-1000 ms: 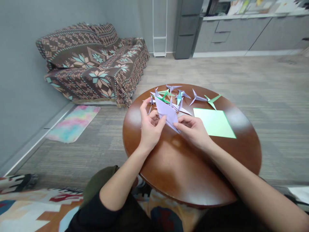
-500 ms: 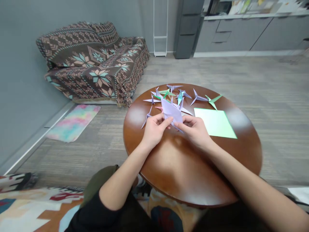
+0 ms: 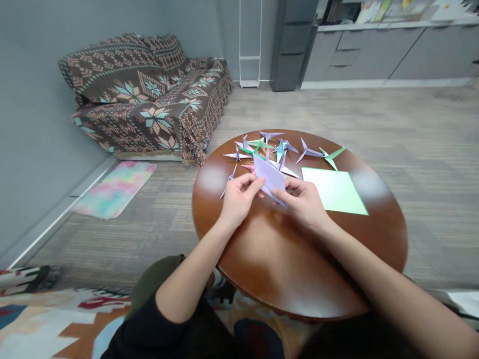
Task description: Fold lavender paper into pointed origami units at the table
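Note:
A folded sheet of purple origami paper (image 3: 270, 174) is held up above the table, its pointed end tilted up and to the left. My left hand (image 3: 241, 195) pinches its left edge between thumb and fingers. On the opposite side, my right hand (image 3: 302, 198) grips the lower right edge, thumb on the near face. The fingertips behind the paper are partly hidden. Just beyond the hands, several folded paper cranes in purple, green and pink lie together, among them a teal crane (image 3: 280, 149). A purple crane (image 3: 307, 151) and a green crane (image 3: 331, 157) sit farther right.
A stack of light green square paper (image 3: 335, 192) lies on the round brown table (image 3: 277, 279), right of my right hand. Beyond are a sofa (image 3: 149, 99) with a patterned cover, a pastel mat (image 3: 116, 189) and grey cabinets (image 3: 366, 55).
My left thumb has shifted slightly left and up along the purple paper, leaving more of its near face showing. The right hand keeps its grip. The cranes have stayed in place.

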A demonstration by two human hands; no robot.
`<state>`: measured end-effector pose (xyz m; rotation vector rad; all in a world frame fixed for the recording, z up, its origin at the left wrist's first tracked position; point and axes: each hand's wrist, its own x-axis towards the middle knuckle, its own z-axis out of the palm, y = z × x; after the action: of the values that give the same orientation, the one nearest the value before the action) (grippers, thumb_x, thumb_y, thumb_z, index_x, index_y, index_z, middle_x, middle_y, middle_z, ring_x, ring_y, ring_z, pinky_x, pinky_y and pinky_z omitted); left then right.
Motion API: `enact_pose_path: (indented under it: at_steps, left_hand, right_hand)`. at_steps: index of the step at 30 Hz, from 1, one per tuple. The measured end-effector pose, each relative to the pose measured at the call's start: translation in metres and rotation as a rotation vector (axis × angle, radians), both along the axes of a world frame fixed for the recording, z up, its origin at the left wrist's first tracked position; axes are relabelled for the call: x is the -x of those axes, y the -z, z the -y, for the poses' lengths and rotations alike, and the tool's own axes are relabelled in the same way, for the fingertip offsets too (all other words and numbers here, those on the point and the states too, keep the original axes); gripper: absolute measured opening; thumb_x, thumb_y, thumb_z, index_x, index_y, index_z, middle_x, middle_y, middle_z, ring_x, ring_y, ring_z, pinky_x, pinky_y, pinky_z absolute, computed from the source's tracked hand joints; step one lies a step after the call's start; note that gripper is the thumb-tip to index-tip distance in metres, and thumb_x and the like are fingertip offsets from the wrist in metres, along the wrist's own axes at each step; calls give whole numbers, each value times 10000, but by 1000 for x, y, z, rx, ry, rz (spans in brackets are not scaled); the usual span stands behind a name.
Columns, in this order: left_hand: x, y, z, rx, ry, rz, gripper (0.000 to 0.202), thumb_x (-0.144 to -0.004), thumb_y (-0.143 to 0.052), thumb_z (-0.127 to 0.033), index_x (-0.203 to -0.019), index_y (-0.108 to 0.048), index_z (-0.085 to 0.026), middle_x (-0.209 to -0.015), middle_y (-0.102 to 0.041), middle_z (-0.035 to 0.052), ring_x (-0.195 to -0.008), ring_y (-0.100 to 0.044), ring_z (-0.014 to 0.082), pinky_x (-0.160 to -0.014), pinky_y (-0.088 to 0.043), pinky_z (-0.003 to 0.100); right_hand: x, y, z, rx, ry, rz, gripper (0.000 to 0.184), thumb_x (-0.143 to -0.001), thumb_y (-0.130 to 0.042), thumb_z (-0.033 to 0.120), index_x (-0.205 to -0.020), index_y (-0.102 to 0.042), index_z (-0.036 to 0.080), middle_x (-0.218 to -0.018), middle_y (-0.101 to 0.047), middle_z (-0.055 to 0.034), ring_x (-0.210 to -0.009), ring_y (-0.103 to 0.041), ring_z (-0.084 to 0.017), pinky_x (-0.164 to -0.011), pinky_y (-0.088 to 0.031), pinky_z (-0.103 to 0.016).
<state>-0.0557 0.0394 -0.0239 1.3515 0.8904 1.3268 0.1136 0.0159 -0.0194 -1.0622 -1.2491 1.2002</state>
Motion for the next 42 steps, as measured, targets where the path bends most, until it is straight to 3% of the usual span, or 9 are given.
enact_pose_path:
  at_steps: [4, 6, 9, 13, 17, 20, 27, 37, 42]
  left_hand:
    - [0, 0, 0, -1, 8, 14, 332, -828, -799, -473, -758, -685, -169, -709, -688, 5, -627, -635, 120, -667, -537, 247]
    - [0, -1, 1, -19, -24, 47, 299, -812, -823, -398, -965, -680, -185, -764, -711, -2, -681, -680, 128, -705, -555, 243]
    - [0, -2, 2, -102, -65, 66, 454, -822, -816, -278, -1206, -577, -243, -781, -705, -37, -720, -709, 127, -749, -560, 238]
    - [2, -2, 2, -142, -22, -21, 158, -859, -772, -275, -943, -666, -194, -796, -709, -3, -731, -698, 123, -739, -556, 227]
    - [3, -3, 1, -103, -15, -54, 222, -785, -845, -333, -833, -704, -168, -796, -741, 28, -740, -710, 148, -744, -575, 251]
    - [3, -4, 1, -93, -21, -66, 258, -759, -865, -367, -811, -709, -169, -769, -747, 30, -725, -715, 157, -723, -583, 260]
    - [4, -3, 2, -95, -29, -80, 245, -771, -852, -352, -810, -697, -167, -777, -746, 31, -722, -723, 153, -709, -586, 252]
    - [-1, 0, 8, -104, -32, -46, 375, -844, -765, -235, -1063, -461, -240, -684, -687, -69, -609, -691, 111, -646, -515, 209]
    - [-4, 0, 8, -116, -91, 41, 455, -810, -811, -269, -1049, -424, -244, -686, -667, -89, -569, -665, 92, -628, -501, 202]
  right_hand:
    - [0, 1, 0, 10, 3, -2, 368, -651, -934, 458, -679, -698, 177, -651, -722, -13, -584, -641, -149, -611, -510, -283]
    - [0, 2, 0, 13, 10, 5, 352, -660, -928, 436, -669, -691, 176, -630, -709, -7, -574, -632, -141, -603, -499, -274]
    - [-1, 2, 0, 20, 10, 6, 333, -667, -920, 396, -642, -673, 175, -605, -694, 1, -551, -605, -126, -568, -463, -254]
    - [-1, -1, -1, 18, -9, -21, 312, -655, -922, 403, -667, -709, 175, -648, -706, -4, -592, -613, -137, -581, -514, -267]
    - [-1, -2, -1, 37, -40, -52, 361, -651, -930, 467, -820, -806, 173, -791, -742, -29, -685, -636, -161, -626, -606, -303]
    - [-1, -1, -1, 38, -40, -70, 362, -626, -951, 469, -782, -807, 176, -764, -729, -26, -686, -631, -161, -615, -623, -298]
    - [0, -1, 0, 50, -32, -91, 341, -607, -970, 429, -745, -802, 167, -718, -712, -14, -649, -621, -142, -603, -637, -284]
    - [2, -5, 2, 78, -61, -32, 286, -658, -909, 371, -797, -802, 145, -717, -713, -5, -622, -608, -131, -583, -638, -292]
    - [3, -8, 3, 77, -19, 5, 226, -685, -847, 335, -757, -761, 139, -666, -705, 0, -557, -637, -133, -556, -616, -288]
